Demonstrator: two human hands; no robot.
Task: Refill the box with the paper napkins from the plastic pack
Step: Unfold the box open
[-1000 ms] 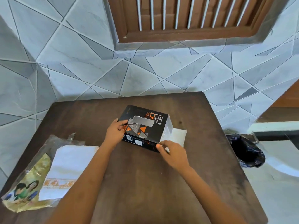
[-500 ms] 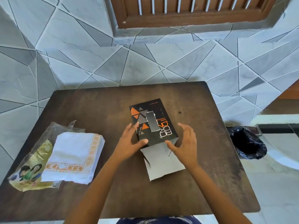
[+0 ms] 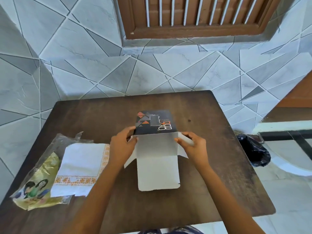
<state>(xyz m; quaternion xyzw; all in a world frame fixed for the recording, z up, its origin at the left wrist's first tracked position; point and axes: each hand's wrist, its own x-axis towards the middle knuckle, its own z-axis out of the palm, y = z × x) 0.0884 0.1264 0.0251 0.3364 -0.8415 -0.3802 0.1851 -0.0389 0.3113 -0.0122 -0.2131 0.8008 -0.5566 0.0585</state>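
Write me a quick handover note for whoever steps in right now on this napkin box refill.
Left hand and right hand: each spreading a side flap at the open end of the black box, which lies mid-table with its big flap folded out toward you.
Paper napkins: stacked on the plastic pack, left side of the table.
Done: box opened, napkins out of the pack.
Left: slide the napkins into the box, close the flaps.

Box (image 3: 154,123) on table (image 3: 94,114) at my 12 o'clock, open flap toward me | my left hand (image 3: 123,146) at its 9, right hand (image 3: 192,146) at its 3 | napkins (image 3: 81,168) on plastic pack (image 3: 38,188), my 9 o'clock | bag (image 3: 253,149) off table, 3 o'clock
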